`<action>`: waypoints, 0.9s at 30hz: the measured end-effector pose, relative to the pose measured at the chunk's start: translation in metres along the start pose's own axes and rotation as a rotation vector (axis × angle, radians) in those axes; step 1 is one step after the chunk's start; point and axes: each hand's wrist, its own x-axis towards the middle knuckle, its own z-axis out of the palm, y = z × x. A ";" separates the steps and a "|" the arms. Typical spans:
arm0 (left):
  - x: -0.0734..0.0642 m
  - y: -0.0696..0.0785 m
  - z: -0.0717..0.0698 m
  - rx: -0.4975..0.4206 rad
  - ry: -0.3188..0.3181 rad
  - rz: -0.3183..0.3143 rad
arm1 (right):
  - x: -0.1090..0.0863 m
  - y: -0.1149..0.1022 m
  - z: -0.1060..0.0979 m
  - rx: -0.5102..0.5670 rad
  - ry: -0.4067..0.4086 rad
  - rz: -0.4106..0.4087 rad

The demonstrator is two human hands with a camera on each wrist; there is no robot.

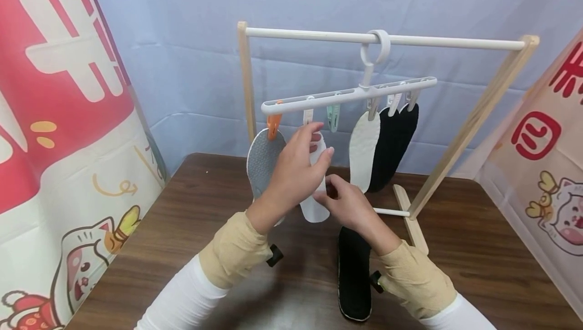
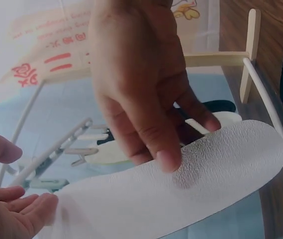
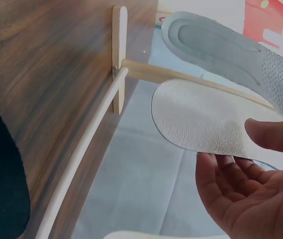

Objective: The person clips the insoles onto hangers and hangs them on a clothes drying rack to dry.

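Observation:
A white insole (image 1: 314, 210) hangs below a white clip (image 1: 308, 115) on the hanger. My right hand (image 1: 351, 207) pinches its side edge, with the thumb (image 3: 266, 134) on the near face and the fingers behind. Higher up, my left hand (image 1: 296, 167) is at the insole's upper part, fingers extended and thumb spread apart. In the left wrist view its fingertips (image 2: 44, 205) lie by the insole's edge; whether they touch it I cannot tell. The left hand partly hides the insole in the head view. Just left hangs a grey insole (image 1: 261, 160) from an orange clip (image 1: 273, 126).
The grey clip hanger (image 1: 314, 101) hangs tilted from a rack's white rod (image 1: 300, 34). An unused green clip (image 1: 334, 118) is mid-bar. Further right hang another white insole (image 1: 363, 150) and black insoles (image 1: 397, 145). One black insole (image 1: 354, 275) lies on the brown table (image 1: 473, 249).

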 end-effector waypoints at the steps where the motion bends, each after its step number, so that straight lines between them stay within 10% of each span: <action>1: 0.001 0.000 0.000 -0.010 -0.002 -0.007 | 0.000 0.001 0.000 0.000 0.003 0.006; 14: 0.018 0.004 0.002 -0.092 -0.082 -0.126 | -0.023 0.027 -0.008 -0.014 -0.062 0.083; 27: 0.029 0.016 0.004 0.037 -0.127 -0.223 | -0.070 0.055 -0.024 -0.086 -0.077 0.135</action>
